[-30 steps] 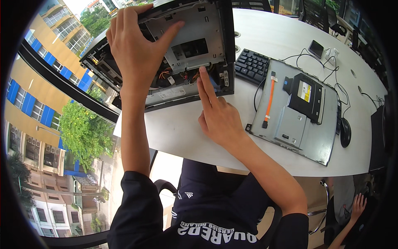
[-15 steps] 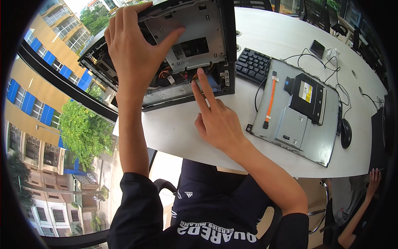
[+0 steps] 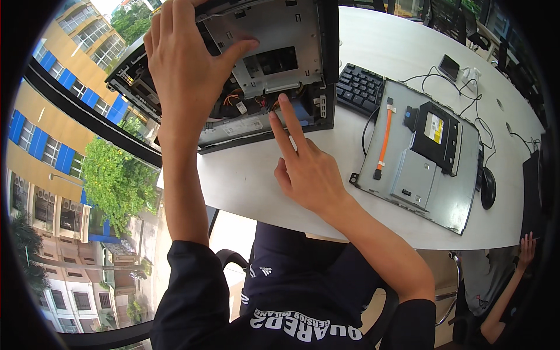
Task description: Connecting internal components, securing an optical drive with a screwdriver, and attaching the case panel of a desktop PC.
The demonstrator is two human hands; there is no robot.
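An opened black computer case (image 3: 318, 70) lies on the white table (image 3: 373, 41), its grey metal inner frame (image 3: 274, 35) and coloured wires showing. My left hand (image 3: 184, 70) rests on top of the case, fingers spread, thumb hooked onto the grey frame. My right hand (image 3: 306, 166) lies on the table in front of the case, with index and middle fingers stretched out to touch the case's front edge. It holds nothing.
A grey metal drive tray (image 3: 408, 175) with a black optical drive (image 3: 437, 137) and an orange strap (image 3: 385, 137) lies at the right. A black keyboard (image 3: 359, 87), a mouse (image 3: 488, 188), cables and a phone (image 3: 449, 66) sit further back. Another person's hand (image 3: 527, 244) shows lower right.
My right hand has slid slightly forward, its two fingers now touching the case's front edge. My left hand stays on the case.
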